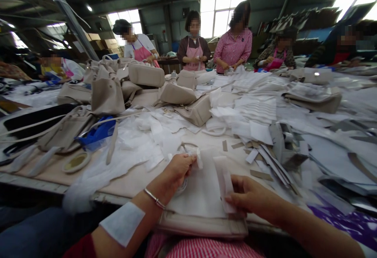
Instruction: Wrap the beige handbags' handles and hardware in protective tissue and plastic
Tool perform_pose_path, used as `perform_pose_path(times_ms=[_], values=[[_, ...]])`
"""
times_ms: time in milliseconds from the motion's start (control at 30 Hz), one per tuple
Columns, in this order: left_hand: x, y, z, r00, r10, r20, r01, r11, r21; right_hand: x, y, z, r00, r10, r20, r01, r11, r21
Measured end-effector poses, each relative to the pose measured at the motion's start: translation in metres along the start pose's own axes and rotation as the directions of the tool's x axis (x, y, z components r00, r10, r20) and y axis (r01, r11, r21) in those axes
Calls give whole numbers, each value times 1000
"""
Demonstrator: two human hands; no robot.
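The left hand (181, 168) pinched a white scrap (200, 160); the right hand (244, 196) pinched a strip (223, 179), thumb against fingers.

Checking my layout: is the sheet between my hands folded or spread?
Spread: the white sheet lies broad and flat across the beige bag.

The left hand (181, 167) pinches a small white piece (200, 160), too blurred to identify. Behind a translucent strip (223, 177), some fingertips of the right hand (244, 193) are partly hidden. A white sheet (202, 191) covers much of the beige bag (203, 226). The picture's bottom edge cuts the striped apron (210, 249).
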State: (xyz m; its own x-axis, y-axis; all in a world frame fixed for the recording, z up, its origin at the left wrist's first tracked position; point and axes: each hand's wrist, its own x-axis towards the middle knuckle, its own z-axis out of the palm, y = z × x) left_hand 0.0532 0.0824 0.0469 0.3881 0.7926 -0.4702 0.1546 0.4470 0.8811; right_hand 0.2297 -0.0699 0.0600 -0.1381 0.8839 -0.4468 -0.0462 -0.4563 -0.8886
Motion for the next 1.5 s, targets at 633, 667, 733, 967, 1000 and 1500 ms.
perform_pose_path(times_ms=[633, 667, 733, 967, 1000, 1500], values=[[-57, -10, 6, 939, 336, 71, -304, 717, 628, 30, 32, 64, 936, -113, -332, 180, 967, 180], [-62, -17, 6, 937, 338, 83, -309, 696, 648, 29, 42, 63, 937, -101, -335, 169, 969, 181], [-69, -28, 9, 928, 355, 112, -325, 629, 706, 25, 58, 61, 938, -100, -332, 164, 972, 170], [-78, -48, 13, 914, 376, 153, -322, 440, 838, 9, 58, 53, 977, -86, -196, 112, 986, 126], [-79, -49, 13, 912, 374, 167, -333, 439, 835, 9, 56, 52, 986, -70, -149, 89, 988, 129], [-75, -60, 9, 894, 316, 318, -426, 377, 822, 24, 43, 55, 978, 76, -195, -57, 993, 103]])
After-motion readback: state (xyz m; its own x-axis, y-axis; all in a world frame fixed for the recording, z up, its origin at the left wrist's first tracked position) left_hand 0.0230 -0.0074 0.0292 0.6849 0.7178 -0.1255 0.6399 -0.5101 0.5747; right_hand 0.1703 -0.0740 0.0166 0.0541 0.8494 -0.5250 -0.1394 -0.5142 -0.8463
